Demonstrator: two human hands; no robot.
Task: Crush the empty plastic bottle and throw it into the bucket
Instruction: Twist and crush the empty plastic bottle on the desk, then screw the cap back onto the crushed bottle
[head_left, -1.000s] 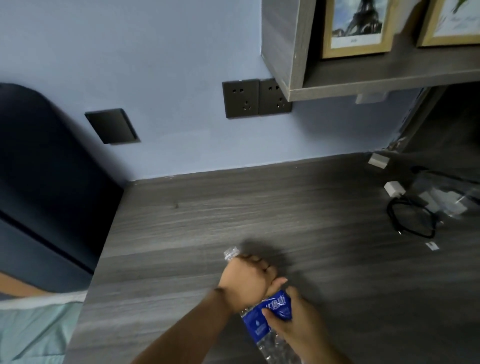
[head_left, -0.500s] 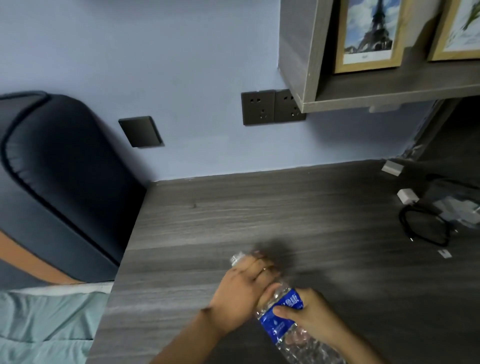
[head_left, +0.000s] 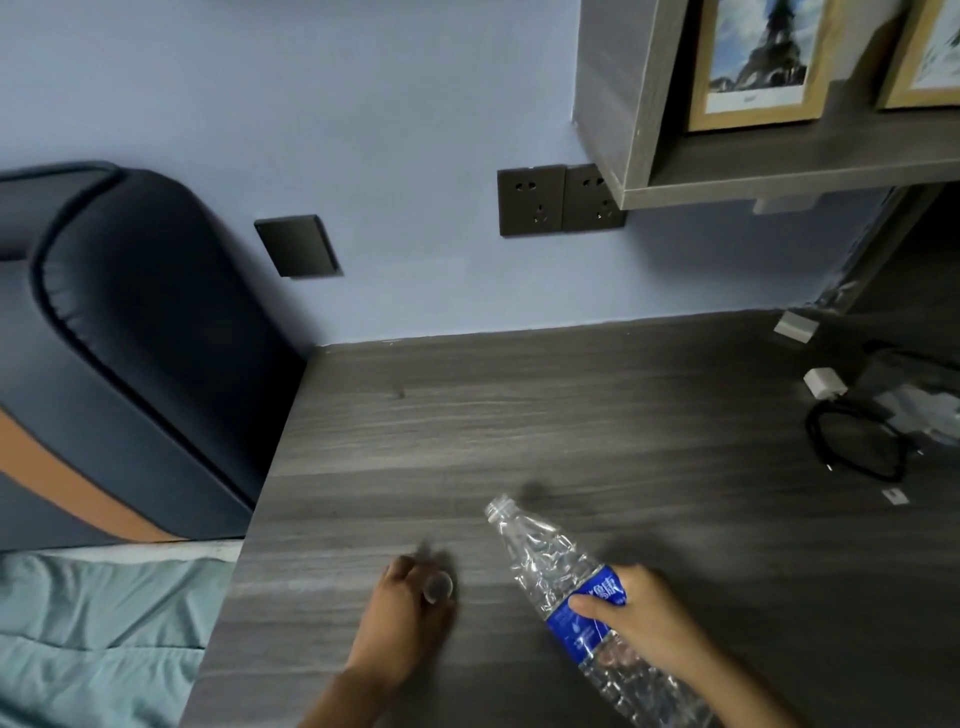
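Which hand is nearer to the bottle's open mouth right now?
Left. The left hand sits on the desk below and left of the bottle's open mouth, holding the cap. The right hand grips the plastic bottle lower down, around its blue label.

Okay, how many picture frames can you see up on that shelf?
2, both cut off by the picture's edge: the Eiffel Tower frame on the shelf, and a second frame to its right. More may sit out of view.

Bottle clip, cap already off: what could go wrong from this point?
The left hand pinches the loose cap only at its fingertips; it may drop and roll across the desk. The right hand grips the bottle alone at its label, so crushing could make it slip. No bucket is in view, which may mean an awkward throw.
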